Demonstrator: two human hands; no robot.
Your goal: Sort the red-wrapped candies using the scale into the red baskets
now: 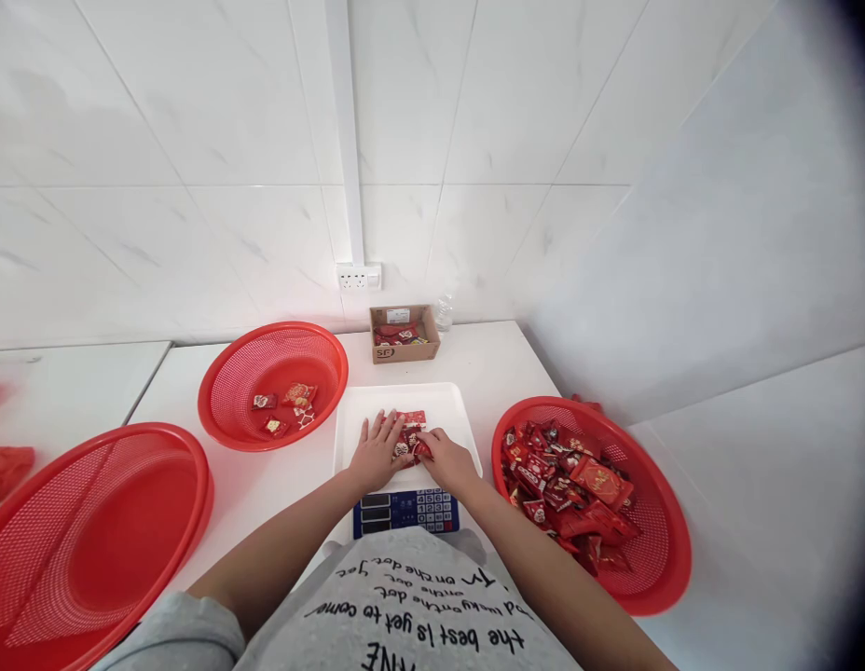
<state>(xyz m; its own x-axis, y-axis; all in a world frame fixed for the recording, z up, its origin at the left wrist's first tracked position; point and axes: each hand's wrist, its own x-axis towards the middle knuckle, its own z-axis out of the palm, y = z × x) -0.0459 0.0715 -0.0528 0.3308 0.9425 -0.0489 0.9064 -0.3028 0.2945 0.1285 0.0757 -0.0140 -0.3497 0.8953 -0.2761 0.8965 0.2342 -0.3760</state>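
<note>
Several small red packets [411, 419] with white and gold print lie together on the white tray of a scale [349, 410]. My left hand [377, 453] rests flat on the packets' left side, its fingers spread. From the right, my right hand [445, 460] pinches a red packet [422, 449] between thumb and fingers; part of that packet is hidden. The scale's blue keypad and display panel [405, 512] faces me, just below my wrists.
On the right, a red basket [674, 559] holds many red packets. A red basket [219, 382] at back left contains several packets; another red basket [195, 503] stands nearer. Against the wall sits a cardboard box [405, 352] with packets, below a wall socket [359, 277].
</note>
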